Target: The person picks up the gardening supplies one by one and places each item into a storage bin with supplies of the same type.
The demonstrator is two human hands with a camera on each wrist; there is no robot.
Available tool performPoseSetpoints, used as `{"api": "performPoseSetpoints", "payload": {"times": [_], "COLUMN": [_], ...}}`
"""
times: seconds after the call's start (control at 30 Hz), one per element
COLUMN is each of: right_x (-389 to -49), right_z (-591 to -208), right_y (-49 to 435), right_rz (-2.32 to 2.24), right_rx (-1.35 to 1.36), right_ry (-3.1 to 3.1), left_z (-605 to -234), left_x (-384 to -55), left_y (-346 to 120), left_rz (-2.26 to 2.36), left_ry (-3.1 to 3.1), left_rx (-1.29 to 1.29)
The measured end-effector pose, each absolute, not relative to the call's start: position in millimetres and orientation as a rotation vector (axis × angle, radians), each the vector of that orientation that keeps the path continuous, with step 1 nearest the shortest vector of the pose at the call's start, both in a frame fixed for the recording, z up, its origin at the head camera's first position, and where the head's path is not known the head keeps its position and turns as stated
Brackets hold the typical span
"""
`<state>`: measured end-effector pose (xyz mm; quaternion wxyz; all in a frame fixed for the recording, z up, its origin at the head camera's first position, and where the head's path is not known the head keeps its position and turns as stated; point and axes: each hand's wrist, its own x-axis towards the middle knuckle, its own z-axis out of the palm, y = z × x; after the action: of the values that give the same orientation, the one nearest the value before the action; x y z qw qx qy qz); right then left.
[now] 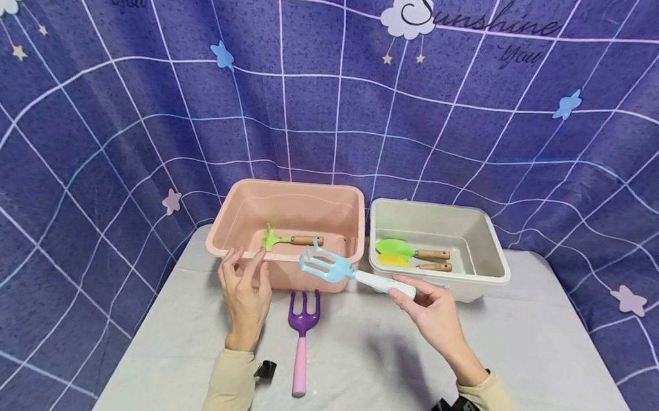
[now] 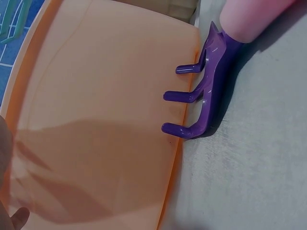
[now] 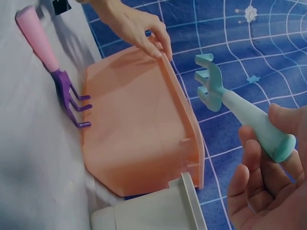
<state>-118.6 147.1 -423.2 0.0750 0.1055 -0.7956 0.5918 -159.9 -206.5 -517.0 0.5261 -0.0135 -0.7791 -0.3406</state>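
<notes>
My right hand pinches the white handle end of a light-blue hand rake, held in the air with its curved tines above the front rim of a pink bin. In the right wrist view the rake's handle lies between thumb and fingers. My left hand holds the pink bin's front rim near its left corner, fingers over the rim and thumb at the outer wall. Inside that bin lies a green rake with a wooden handle. A purple hand fork with a pink handle lies on the table before the bin.
A light-grey bin stands right of the pink one. It holds a green trowel and a yellow tool, both wooden-handled. The white-covered table meets a blue gridded curtain behind the bins.
</notes>
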Motion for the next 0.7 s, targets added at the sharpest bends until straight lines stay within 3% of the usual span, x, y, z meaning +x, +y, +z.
{"api": "performPoseSetpoints", "payload": {"times": [0.7], "right_x": [-128.2], "right_z": [-418.5], "right_y": [138.3], "right_rz": [1.779], "right_rx": [0.326], "right_ry": [-2.389], "left_z": [-517.5], "left_x": [-161.0], "left_y": [-205.2], "left_rz": [-0.805], "left_ry": [-1.849], "left_rx": [-0.041]}}
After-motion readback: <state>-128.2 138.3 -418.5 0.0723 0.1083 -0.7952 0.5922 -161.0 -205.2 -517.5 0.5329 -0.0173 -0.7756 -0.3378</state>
